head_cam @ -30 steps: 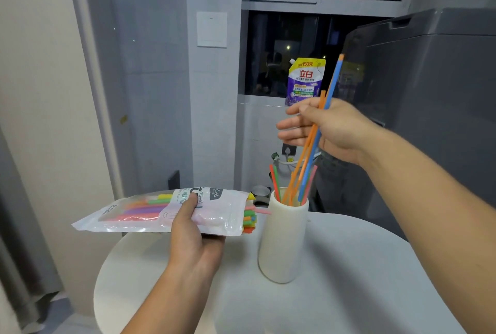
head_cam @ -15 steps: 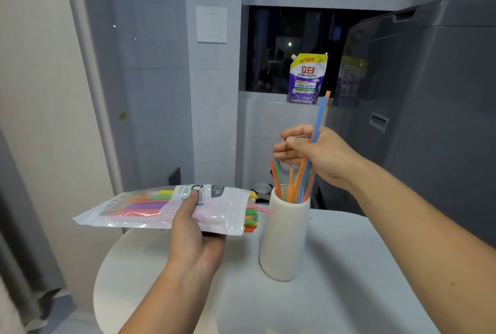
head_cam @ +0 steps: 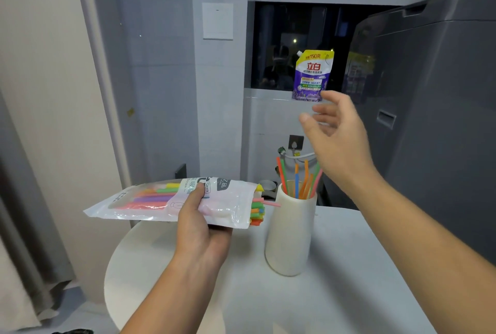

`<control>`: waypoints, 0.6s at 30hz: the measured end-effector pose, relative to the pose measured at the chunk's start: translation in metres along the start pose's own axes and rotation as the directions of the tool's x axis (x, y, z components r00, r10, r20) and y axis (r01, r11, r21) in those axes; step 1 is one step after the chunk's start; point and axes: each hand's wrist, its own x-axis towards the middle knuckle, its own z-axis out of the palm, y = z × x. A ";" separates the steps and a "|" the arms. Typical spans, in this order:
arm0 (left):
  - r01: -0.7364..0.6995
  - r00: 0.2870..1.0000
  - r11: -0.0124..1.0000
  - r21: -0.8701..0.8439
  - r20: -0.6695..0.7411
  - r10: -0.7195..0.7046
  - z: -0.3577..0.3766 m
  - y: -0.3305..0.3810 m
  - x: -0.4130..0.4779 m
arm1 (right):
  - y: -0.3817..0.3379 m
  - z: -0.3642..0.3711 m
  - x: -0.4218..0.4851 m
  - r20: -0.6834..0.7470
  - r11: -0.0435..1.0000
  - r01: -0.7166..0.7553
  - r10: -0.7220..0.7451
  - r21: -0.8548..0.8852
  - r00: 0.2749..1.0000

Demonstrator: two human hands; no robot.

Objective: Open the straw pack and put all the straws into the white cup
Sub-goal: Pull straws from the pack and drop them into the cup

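Observation:
The tall white cup (head_cam: 290, 237) stands on the round white table (head_cam: 335, 280). Several coloured straws (head_cam: 298, 180) stick up out of it. My left hand (head_cam: 200, 226) grips the clear straw pack (head_cam: 150, 199) flat, left of the cup. Its open end points at the cup, and coloured straw ends (head_cam: 258, 211) poke out there. My right hand (head_cam: 338, 140) hovers above and just right of the cup, fingers spread, holding nothing.
A grey washing machine (head_cam: 434, 119) fills the right side behind the table. A purple detergent pouch (head_cam: 311, 76) sits on the window ledge. A wall socket and hose are behind the cup. Grey curtain hangs at far left.
My right hand has let go of the orange and blue straws, which dropped into the cup, and has risen open above it. The left hand and pack have stayed put.

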 end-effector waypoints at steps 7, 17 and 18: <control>-0.072 0.995 0.997 0.039 0.072 0.069 0.011 0.017 -0.007 | -0.033 0.009 -0.105 -0.085 0.966 -0.084 0.108 0.245 0.991; -0.181 0.982 0.976 0.123 0.085 0.171 0.034 -0.001 -0.037 | -0.034 0.049 -0.135 0.417 0.104 -0.617 0.649 0.780 0.636; -0.183 0.982 0.973 0.144 0.068 0.175 0.032 -0.007 -0.039 | -0.034 0.051 -0.135 0.411 0.089 -0.602 0.651 0.794 0.638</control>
